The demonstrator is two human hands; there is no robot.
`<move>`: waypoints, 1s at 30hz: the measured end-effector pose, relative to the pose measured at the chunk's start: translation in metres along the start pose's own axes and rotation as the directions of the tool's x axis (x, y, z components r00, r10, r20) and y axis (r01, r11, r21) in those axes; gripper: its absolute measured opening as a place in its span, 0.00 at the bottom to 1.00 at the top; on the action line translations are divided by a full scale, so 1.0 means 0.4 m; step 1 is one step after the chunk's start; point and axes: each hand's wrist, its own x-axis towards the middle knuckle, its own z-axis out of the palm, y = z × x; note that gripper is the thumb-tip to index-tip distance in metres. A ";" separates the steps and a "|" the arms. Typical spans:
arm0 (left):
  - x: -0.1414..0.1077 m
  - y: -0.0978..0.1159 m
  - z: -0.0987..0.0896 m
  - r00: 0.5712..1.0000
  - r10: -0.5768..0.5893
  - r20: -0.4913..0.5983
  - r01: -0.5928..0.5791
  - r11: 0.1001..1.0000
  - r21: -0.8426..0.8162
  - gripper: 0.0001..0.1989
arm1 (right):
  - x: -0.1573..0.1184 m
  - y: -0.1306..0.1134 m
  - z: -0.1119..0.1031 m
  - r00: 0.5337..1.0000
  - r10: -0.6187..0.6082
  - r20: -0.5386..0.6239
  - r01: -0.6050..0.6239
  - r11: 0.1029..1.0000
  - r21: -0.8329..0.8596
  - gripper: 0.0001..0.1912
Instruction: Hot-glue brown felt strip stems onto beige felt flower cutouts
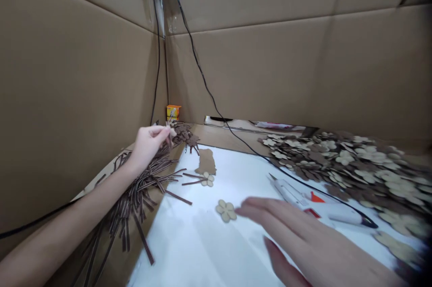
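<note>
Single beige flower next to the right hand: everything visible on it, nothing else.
The beige flower is a flat cut-out with five rounded petals, divided by darker lines that meet at its centre. It looks like felt or soft leather, with no strip on it and no visible tear. It lies flat on the white board, apart from the other flowers. The fingertips of the right hand are at its right edge; whether they touch it, I can't tell.

Plain tan cardboard walls point(286, 66), white bench point(189, 251), cream and dark brown flower shapes mixed in the pile point(344, 161), dark brown strips point(145, 237) with paler lengthwise edges, orange-yellow small box point(173, 113), black cord point(205, 84), white glue gun point(347, 216) with red-orange patches, brown torn cardboard scrap point(206, 161)
</note>
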 end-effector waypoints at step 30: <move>-0.235 0.038 0.146 0.779 0.299 0.551 -0.355 0.935 -0.006 0.11 | 0.127 0.007 0.094 0.789 0.508 0.346 -0.411 0.018 0.911 0.18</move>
